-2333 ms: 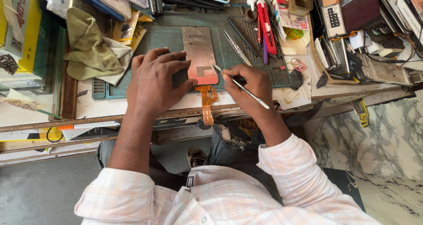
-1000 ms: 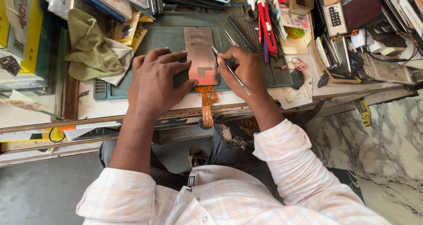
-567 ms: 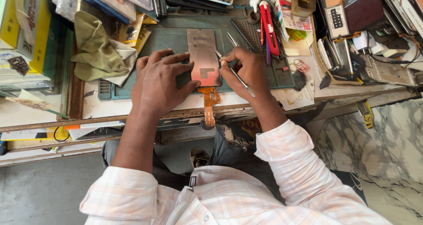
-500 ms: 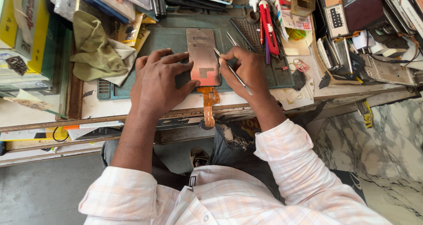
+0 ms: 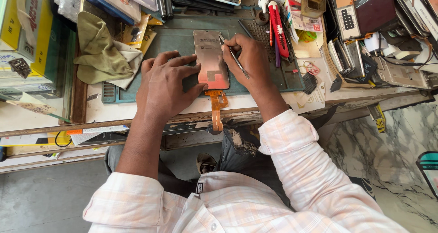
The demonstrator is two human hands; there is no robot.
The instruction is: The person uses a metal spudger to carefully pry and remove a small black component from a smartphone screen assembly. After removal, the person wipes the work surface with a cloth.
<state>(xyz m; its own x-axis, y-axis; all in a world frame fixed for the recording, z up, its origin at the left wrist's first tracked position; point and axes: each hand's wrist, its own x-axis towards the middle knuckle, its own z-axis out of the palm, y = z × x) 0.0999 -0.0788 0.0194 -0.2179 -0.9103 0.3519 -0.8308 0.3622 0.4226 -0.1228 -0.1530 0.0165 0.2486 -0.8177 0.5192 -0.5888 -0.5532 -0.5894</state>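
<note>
Fingers [image 5: 188, 73] flat beside copper-backed phone screen panel [image 5: 210, 59] (orange ribbon cable [image 5: 217, 107] dangling)

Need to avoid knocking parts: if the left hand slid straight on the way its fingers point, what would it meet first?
The left hand points toward the screen panel; its fingertips already seem to touch the panel's left edge. Beyond that lies the right hand.

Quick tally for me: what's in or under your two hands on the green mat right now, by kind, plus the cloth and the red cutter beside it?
Screen panels: 1, under the left hand
Orange flex cables: 1
Thin metal tools: 1, in the right hand
Green cloths: 1
Red cutters: 1
Total: 5
</note>
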